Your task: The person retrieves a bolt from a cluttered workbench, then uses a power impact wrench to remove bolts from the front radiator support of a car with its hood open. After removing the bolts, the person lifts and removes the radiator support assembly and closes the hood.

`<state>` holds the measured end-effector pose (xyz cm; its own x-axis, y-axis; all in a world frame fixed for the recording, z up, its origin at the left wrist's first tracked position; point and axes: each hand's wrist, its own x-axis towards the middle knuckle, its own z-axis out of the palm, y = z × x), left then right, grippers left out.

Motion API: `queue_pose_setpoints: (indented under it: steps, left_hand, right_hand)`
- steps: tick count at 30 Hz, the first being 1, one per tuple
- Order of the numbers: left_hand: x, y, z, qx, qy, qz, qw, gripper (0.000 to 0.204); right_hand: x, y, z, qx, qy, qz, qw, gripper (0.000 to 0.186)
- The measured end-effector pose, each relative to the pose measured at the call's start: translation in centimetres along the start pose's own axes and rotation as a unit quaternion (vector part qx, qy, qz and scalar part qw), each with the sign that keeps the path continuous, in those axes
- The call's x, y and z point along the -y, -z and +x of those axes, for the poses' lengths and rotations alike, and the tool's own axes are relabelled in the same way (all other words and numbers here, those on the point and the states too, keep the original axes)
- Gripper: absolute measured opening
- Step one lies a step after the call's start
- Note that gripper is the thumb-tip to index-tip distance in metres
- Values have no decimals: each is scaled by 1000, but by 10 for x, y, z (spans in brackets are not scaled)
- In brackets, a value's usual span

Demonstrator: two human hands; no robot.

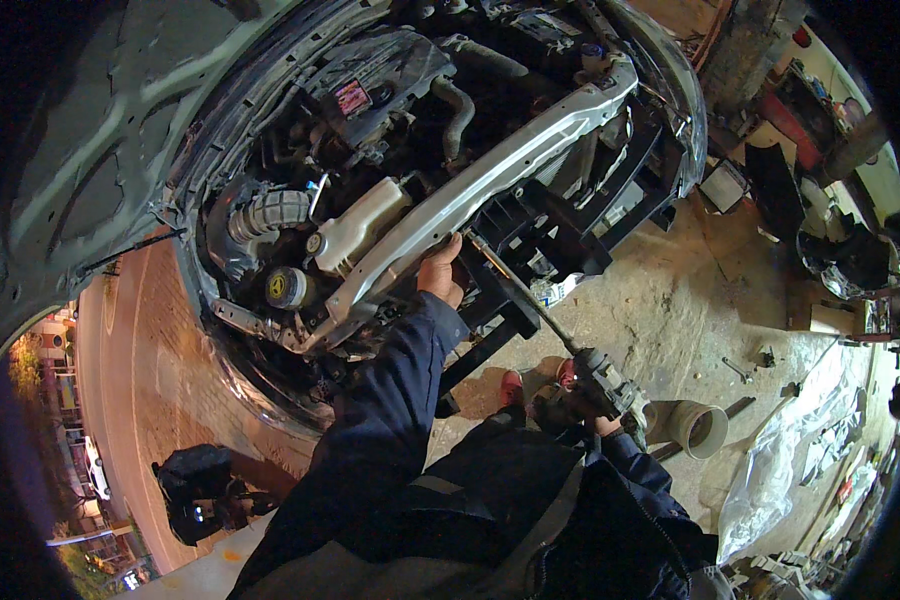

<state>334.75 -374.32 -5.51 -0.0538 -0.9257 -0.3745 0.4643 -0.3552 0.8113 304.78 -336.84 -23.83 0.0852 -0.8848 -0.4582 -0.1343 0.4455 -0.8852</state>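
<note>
My left hand (440,268) grips the lower edge of the silver metal crossbeam (530,150) across the front of an open engine bay, close to the tip of a long extension shaft (518,290). My right hand (598,410) holds a grey power tool (605,378) fitted with that shaft, which points up at black plastic brackets (570,250) under the beam. Behind the beam sit a translucent reservoir (360,225), a round yellow-marked cap (282,287), grey hoses (455,120) and a ribbed intake duct (270,212).
The raised hood (90,130) fills the upper left. A black bag (195,490) lies at lower left, beside the street (120,360). On the right are a bucket (698,428), plastic sheeting (780,450), loose tools (738,368) and piled parts (820,250).
</note>
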Motion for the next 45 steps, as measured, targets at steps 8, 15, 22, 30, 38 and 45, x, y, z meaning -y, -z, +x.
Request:
queue_pose_setpoints:
  steps: [8, 15, 22, 30, 38, 45]
  left_hand:
    - [-13, -13, -15, -16, 0, 27, 1000, 57]
    - [-11, -9, -10, -11, 2, 17, 1000, 56]
    - [-7, -7, -9, -12, 4, 7, 1000, 53]
    - [-8, -5, -5, -19, 11, 7, 1000, 52]
    - [-10, -8, -11, -15, 2, 19, 1000, 55]
    - [-3, 4, 4, -20, 28, -18, 999, 57]
  right_hand:
    - [-29, -4, 3, 1, -11, -7, 1000, 40]
    - [-4, -4, -2, 9, -17, 9, 1000, 40]
    - [22, 1, -22, 15, -30, 24, 999, 40]
    - [37, 1, -24, 18, -37, 54, 998, 41]
    - [-1, -13, 27, 19, -44, 204, 978, 42]
    - [-19, -26, 49, 30, -61, 337, 939, 42]
